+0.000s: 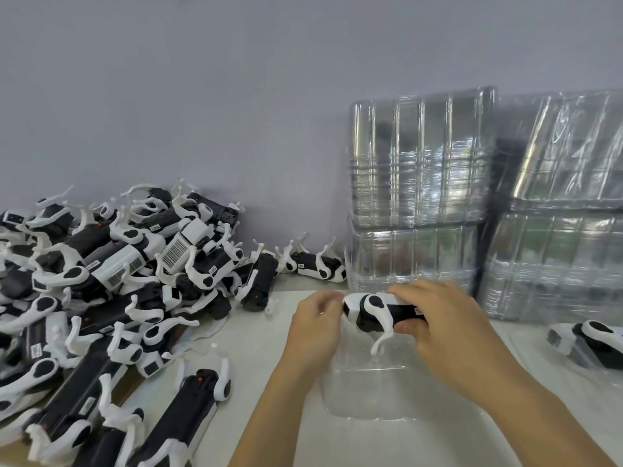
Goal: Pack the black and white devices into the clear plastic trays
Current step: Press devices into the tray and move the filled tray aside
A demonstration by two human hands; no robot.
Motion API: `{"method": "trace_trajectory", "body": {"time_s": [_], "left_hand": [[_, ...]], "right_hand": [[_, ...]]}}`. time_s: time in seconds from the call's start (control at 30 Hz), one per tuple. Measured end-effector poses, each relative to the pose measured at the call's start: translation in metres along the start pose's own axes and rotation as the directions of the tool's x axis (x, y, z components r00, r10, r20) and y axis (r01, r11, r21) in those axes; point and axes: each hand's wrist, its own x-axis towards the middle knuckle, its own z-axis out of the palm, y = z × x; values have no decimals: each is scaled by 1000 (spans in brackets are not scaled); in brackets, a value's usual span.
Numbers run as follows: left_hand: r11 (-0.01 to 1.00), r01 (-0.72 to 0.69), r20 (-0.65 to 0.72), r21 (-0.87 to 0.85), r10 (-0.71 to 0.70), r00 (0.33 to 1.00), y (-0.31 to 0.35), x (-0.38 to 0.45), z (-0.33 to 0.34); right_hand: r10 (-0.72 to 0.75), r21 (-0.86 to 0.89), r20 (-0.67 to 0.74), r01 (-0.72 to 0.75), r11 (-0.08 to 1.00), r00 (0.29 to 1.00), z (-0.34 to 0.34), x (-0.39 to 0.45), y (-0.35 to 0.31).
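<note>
Currently logged, I note one device (381,313), long axis three-to-nine o'clock, gripped by my right hand (448,318), left hand (315,323) pinching its nine o'clock end, directly above the clear tray (364,392) at six o'clock.

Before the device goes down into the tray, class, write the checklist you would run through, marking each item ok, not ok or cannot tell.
1. Device held firmly: ok, right hand grips its body.
2. Left hand steadying its white end: cannot tell, blurred.
3. Tray under the device: ok, flat on the table.
4. Tray slot free: ok, nothing in it.
5. White leg pointing down to the tray: ok.
6. More devices in reach: ok, pile on the left.
</note>
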Motion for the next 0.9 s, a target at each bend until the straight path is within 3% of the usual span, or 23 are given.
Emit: {"method": "trace_trajectory", "body": {"time_s": [0.3,0.53,0.67,0.9], "left_hand": [[993,50,-19,-110,-52,998,-7,5,1],[934,193,159,-301,-150,976,-6,6,-1],[921,244,244,-303,-172,954,-7,6,-3],[919,211,185,-333,-156,970,-9,7,-2]], "right_hand": [[8,60,48,-11,998,999,8,0,4],[27,124,12,-29,992,1000,12,-1,3],[61,131,-28,-56,990,998,19,-1,-1],[60,98,-26,-57,994,998,23,-2,0]]}}
